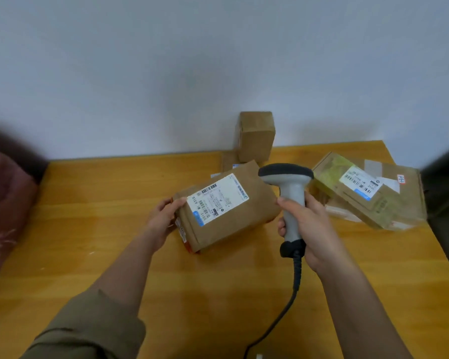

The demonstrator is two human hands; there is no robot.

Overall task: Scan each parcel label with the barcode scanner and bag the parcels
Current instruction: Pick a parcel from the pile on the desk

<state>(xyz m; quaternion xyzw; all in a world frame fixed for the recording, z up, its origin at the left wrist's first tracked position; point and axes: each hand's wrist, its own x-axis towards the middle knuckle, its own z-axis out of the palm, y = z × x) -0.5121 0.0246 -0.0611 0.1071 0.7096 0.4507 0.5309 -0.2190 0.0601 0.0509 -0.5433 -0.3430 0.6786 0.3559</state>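
A brown cardboard parcel [233,216] with a white label [218,199] facing up sits tilted on the wooden table [88,229]. My left hand [163,218] grips its left end, thumb on top. My right hand [309,226] grips the grey handle of a barcode scanner [289,198], whose dark head points away, just over the parcel's right end. The scanner's black cable [293,294] runs down toward the near edge.
A small plain brown box [255,136] stands against the wall behind the parcel. At the right lies a pile of labelled parcels [368,190]. A dark red cushion [3,203] borders the table's left side, and something dark [446,198] borders its right.
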